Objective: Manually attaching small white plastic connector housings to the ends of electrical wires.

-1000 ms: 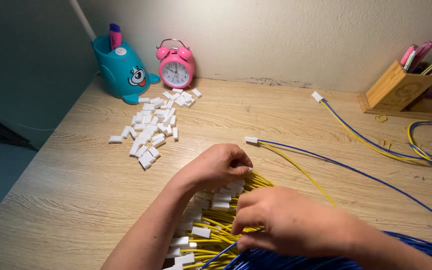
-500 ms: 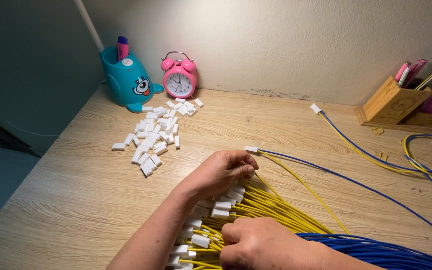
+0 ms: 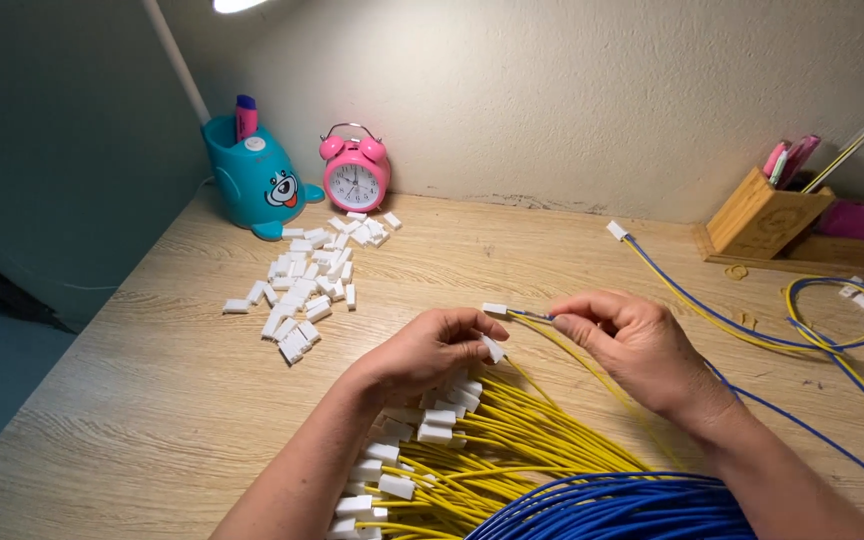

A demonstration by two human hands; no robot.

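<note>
Mid-frame, a thin yellow-and-blue wire pair (image 3: 530, 317) ends in a small white connector (image 3: 494, 309). The right hand (image 3: 627, 345) pinches it just behind the plug. The left hand (image 3: 430, 352) has curled fingers on another white connector (image 3: 493, 349) atop the yellow wire bundle (image 3: 472, 440), cut off at the bottom edge.

Warm bright light from a lamp head (image 3: 237, 5) at the top edge, glare there; dim left wall, soft shadows beneath the hands on the desk (image 3: 122, 400); sharp focus, slight wide-angle bending at edges

Matt wooden desk (image 3: 152, 400), glossy plastic-coated yellow wires (image 3: 512, 440), rough plaster wall (image 3: 552, 90)
</note>
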